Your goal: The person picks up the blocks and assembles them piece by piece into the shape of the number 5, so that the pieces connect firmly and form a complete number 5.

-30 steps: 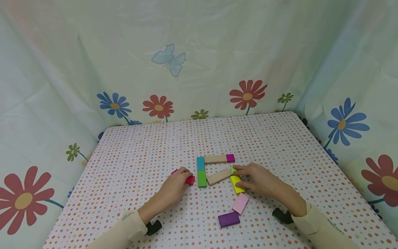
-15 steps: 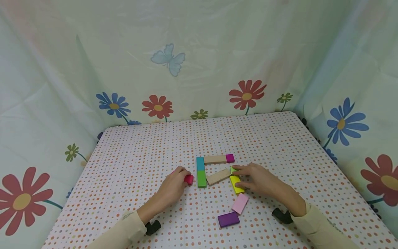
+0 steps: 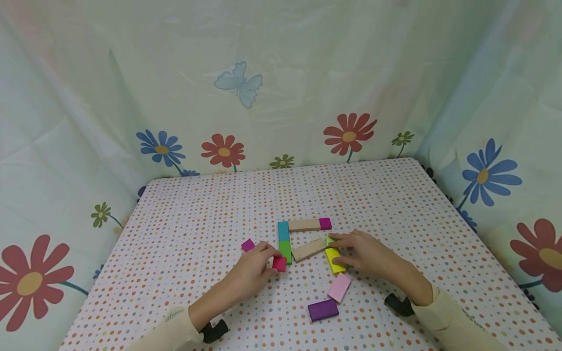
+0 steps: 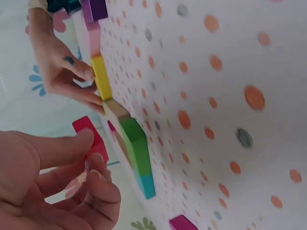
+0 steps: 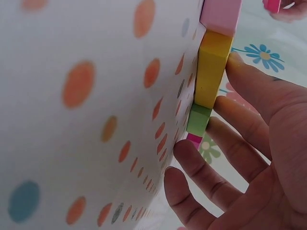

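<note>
My left hand (image 3: pixel 251 270) pinches a red block (image 3: pixel 279 264) between thumb and fingertips, held off the table in the left wrist view. In the head view it overlaps the near end of a green block (image 3: pixel 286 249), which lies end to end with a teal block (image 3: pixel 283 230). My right hand (image 3: pixel 368 252) rests its fingertips on a yellow block (image 3: pixel 334 260) and a small light green block (image 5: pixel 198 119); its fingers are extended, not wrapped round them. A plain wooden block (image 3: pixel 309 250) slants between the green and light green blocks.
Another plain wooden block (image 3: pixel 305 224) and a magenta block (image 3: pixel 325 224) lie at the far side. A pink block (image 3: pixel 340 287) and a purple block (image 3: pixel 323 309) lie nearer me. A loose magenta block (image 3: pixel 248 245) sits left on the dotted tablecloth (image 3: pixel 210 209).
My left hand has moved right and nearer me with the red block, up to the green block. The loose magenta block it was covering now shows. My right hand stays put.
</note>
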The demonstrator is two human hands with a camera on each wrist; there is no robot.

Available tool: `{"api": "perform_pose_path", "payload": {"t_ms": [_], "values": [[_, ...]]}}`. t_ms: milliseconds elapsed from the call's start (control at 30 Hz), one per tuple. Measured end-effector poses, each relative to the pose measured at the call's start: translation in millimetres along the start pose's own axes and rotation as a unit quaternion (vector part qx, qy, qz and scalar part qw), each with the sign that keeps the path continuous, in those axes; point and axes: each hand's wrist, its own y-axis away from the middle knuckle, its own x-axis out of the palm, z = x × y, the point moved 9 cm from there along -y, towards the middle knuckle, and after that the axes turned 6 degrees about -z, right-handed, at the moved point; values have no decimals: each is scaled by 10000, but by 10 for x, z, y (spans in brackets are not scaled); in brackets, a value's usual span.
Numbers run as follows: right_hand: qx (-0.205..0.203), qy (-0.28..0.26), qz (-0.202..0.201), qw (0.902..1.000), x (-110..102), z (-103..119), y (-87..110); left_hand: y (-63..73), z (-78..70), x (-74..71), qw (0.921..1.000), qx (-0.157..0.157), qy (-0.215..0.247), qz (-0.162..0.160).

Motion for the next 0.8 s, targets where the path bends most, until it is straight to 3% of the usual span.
{"api": "perform_pose_path", "payload": {"t_ms": [367,533,800], "values": [[-27,26,-16,10000,8,16,-3,190,-215,356,9916,299,-34,1254],[-30,7,3,10000,4,22,4,267,-245,501,9870,400,-142,1548],[27,30,16,10000,-4,14,7,322,-295,583,9842,551,-194,1673]]}}
